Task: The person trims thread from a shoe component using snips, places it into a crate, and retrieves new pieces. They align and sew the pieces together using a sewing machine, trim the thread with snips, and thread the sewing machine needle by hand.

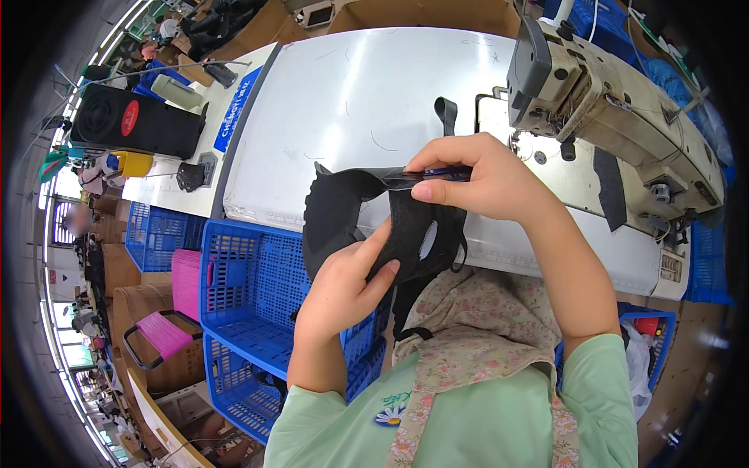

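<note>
My left hand (337,292) grips a black sewn fabric piece (331,222) from below, with thumb and fingers closed on its lower side. The piece is curved, with oval openings and a jagged left edge, and is held up at the table's front edge. In my right hand (495,181) are small dark thread snips (449,175), their blades lying against the fabric's top edge. The snips' handles are partly hidden by my fingers. A black strap loop (445,113) sticks up behind my right hand, onto the white table (312,101).
A sewing machine (616,117) stands on the right, with a dark fabric scrap (610,187) beside its base. Blue plastic baskets (250,285) are below left of the table. Further left are a black speaker-like box (136,121), a yellow cup (134,163) and a pink-strapped stool (162,335).
</note>
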Motion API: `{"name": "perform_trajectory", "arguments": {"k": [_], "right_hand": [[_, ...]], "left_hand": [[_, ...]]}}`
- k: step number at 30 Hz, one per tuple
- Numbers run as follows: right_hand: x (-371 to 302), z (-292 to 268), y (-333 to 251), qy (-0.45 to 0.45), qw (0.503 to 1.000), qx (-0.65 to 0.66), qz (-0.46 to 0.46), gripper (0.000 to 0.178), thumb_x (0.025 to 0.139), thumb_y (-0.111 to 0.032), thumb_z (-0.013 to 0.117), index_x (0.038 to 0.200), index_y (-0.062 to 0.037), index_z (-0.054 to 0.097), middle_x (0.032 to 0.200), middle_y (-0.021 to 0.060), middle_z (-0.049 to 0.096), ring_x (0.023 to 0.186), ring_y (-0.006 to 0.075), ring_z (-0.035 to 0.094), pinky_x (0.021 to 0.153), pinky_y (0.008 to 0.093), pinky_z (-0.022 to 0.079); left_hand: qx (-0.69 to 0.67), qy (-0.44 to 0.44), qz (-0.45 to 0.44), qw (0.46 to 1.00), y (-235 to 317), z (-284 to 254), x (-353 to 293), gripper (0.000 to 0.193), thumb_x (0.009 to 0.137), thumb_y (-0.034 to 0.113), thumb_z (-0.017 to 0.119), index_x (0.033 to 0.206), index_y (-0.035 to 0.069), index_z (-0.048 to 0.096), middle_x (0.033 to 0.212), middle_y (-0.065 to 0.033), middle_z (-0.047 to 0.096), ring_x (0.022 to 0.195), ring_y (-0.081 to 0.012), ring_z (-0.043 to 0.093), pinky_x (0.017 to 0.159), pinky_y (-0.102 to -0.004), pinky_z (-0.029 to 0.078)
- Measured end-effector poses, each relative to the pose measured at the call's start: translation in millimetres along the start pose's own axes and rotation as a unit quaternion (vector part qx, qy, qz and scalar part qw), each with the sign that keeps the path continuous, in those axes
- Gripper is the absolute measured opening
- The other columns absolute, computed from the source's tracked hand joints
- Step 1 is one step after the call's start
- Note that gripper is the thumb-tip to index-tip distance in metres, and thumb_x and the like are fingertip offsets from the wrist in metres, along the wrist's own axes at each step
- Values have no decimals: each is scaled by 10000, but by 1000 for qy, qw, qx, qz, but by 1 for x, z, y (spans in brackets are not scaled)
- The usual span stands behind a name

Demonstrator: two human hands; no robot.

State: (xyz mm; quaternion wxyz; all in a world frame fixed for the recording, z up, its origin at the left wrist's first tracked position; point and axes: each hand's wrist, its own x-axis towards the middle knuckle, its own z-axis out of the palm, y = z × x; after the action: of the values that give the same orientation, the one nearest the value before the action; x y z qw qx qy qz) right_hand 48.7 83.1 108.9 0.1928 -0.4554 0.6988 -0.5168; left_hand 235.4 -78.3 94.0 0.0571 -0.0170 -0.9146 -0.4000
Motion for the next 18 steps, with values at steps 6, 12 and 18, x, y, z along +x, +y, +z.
{"name": "perform_trajectory", "arguments": {"k": [6, 12, 18], "right_hand": [[6, -3, -7, -33, 999, 6, 10, 302, 784, -263, 759, 973, -38, 695, 808, 33, 674, 757, 102, 591, 710, 249, 466], [11, -8, -15, -44, 999, 2, 12, 309, 772, -269, 768, 964, -38, 697, 798, 33, 674, 742, 100, 587, 689, 249, 459], [12, -17, -12, -15, 998, -64, -10, 309, 762, -330, 753, 947, -87, 707, 774, 55, 675, 721, 150, 616, 658, 280, 470]], "left_hand": [[11, -1, -1, 1000, -4, 1, -1, 590, 839, 46, 617, 1387, 26, 401, 800, -216, 610, 742, -392, 596, 656, -408, 463], [0, -7, 3, 1000, -2, 1, 1, 585, 838, 52, 623, 1381, 24, 407, 787, -216, 604, 740, -395, 596, 658, -412, 462], [7, -4, 0, 1000, -2, 0, -1, 581, 831, 45, 626, 1370, 7, 415, 764, -210, 592, 727, -391, 587, 650, -411, 457]]}}
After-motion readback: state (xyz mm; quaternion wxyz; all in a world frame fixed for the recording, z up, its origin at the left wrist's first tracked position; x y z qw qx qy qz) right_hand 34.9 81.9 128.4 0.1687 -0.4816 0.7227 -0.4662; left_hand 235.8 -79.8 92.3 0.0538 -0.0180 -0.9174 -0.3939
